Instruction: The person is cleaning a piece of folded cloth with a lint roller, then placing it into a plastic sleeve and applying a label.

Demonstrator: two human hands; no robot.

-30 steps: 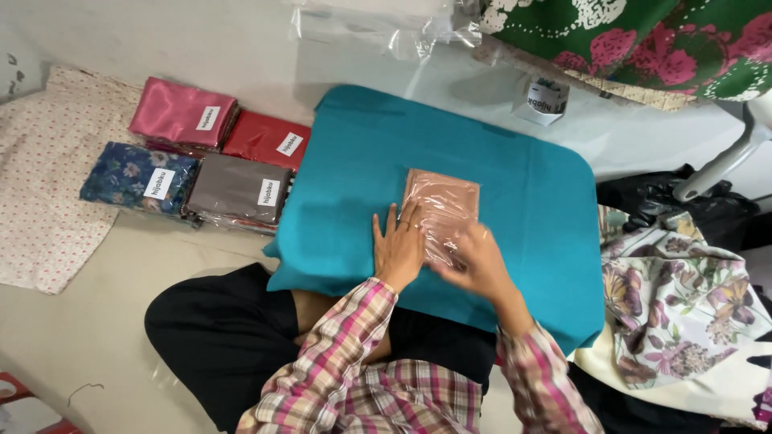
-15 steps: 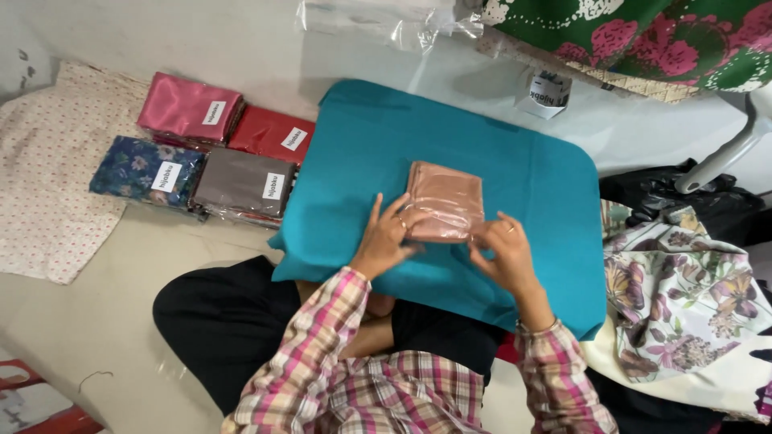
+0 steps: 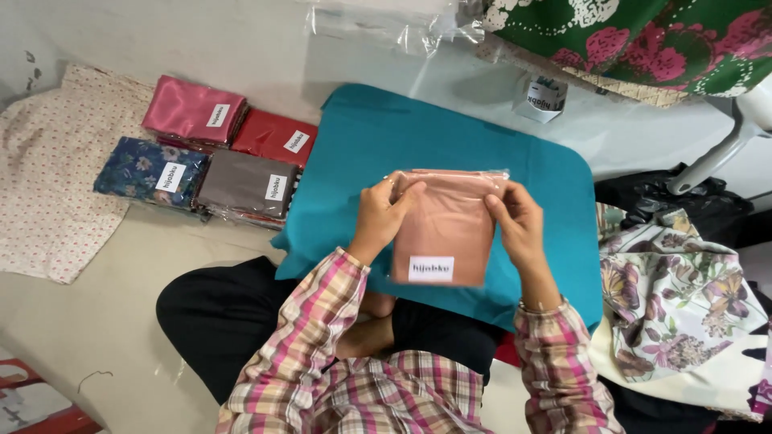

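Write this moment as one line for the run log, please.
left hand: grips salmon packet | right hand: grips same packet | packet: lifted above teal cloth

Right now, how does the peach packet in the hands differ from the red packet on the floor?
The peach packet is pale salmon; the red packet is deep red. The peach packet is lifted above the teal cloth, gripped at its sides by the left hand and the right hand; the red packet lies flat, untouched, among other packets. Both are folded fabric in clear plastic with a white label.
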